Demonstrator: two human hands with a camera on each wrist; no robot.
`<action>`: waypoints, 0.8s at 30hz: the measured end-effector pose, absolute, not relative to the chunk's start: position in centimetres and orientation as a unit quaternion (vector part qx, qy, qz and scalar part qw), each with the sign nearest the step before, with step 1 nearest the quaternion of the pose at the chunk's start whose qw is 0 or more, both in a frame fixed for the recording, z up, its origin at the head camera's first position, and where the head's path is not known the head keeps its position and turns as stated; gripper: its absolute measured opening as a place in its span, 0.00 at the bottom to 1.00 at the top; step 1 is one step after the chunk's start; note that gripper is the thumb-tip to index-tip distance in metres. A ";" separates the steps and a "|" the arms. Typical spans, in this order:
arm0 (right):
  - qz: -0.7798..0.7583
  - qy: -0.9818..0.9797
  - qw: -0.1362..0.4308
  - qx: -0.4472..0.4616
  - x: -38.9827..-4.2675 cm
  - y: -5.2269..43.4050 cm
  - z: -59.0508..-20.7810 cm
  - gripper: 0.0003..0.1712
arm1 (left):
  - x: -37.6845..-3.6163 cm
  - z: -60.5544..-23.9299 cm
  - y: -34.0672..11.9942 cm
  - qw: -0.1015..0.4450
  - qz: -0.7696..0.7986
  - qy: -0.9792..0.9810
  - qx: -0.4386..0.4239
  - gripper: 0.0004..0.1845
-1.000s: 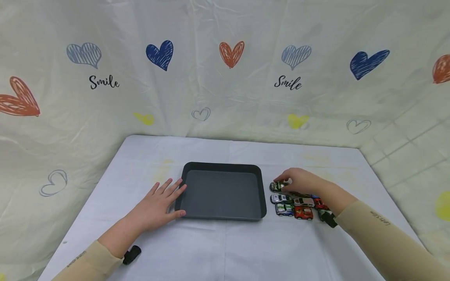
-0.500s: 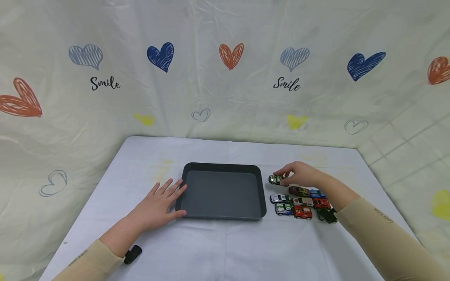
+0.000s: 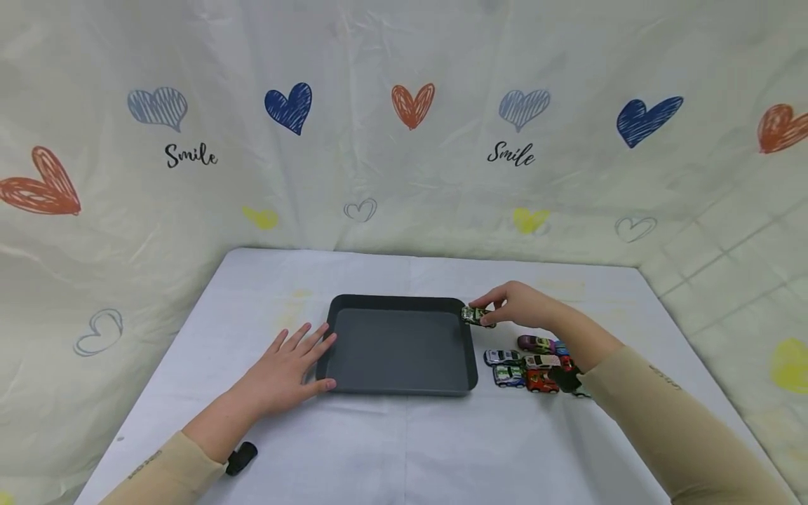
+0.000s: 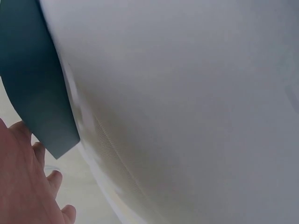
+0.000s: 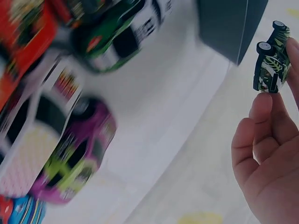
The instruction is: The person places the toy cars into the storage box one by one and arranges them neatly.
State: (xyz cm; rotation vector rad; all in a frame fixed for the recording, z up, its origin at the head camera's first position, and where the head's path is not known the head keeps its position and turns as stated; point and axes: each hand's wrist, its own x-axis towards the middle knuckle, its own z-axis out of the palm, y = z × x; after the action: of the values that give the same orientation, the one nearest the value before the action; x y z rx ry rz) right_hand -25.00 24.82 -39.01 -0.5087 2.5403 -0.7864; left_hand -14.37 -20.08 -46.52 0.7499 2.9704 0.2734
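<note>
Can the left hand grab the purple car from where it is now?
Probably not without reaching across: the left hand is spread at the left side of the dark tray, and the purple car sits past the right side, so the whole tray lies between.

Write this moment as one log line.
left hand: fingers spread at left rim of tray | right hand: pinches camouflage toy car near right rim | other cars: right of tray

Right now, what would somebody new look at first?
Probably the dark tray in the middle of the white table, with the left hand spread at its left edge. Next, the right hand, pinching a camouflage car by the tray's far right corner, and the bright cars right of the tray. Big hearts on the backdrop pop too.
</note>
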 end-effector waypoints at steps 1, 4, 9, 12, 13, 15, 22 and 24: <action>-0.287 0.914 0.218 -0.185 -25.0 24.4 -39.1 0.23 | -14.4 -46.5 -20.1 0.034 0.090 0.965 0.243 0.46; -0.299 0.909 0.223 -0.185 -25.1 23.1 -39.2 0.23 | -14.3 -46.4 -20.0 0.040 0.088 0.966 0.241 0.46; -0.309 0.901 0.226 -0.204 -25.2 20.6 -39.3 0.22 | -14.2 -46.2 -19.9 0.039 0.079 0.967 0.239 0.47; -0.310 0.895 0.233 -0.222 -25.3 18.8 -39.4 0.22 | -14.3 -46.3 -20.0 0.041 0.076 0.968 0.235 0.46; -0.310 0.892 0.235 -0.228 -25.3 18.2 -39.4 0.22 | -14.3 -46.4 -19.9 0.041 0.076 0.968 0.234 0.46; -0.311 0.888 0.242 -0.237 -25.3 17.0 -39.3 0.21 | -14.2 -46.3 -19.9 0.041 0.078 0.968 0.234 0.46; -0.321 0.873 0.260 -0.261 -25.6 13.6 -39.3 0.20 | -14.2 -46.2 -19.8 0.038 0.081 0.967 0.240 0.46; -0.317 0.872 0.262 -0.266 -25.6 12.8 -39.4 0.20 | -14.2 -46.4 -19.9 0.037 0.078 0.968 0.237 0.46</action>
State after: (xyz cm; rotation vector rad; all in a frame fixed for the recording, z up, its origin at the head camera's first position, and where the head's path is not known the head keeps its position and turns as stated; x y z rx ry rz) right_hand -25.61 12.80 -39.38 -0.7203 2.3589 -0.8591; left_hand -14.25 -19.90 -46.36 0.7274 2.9706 0.2390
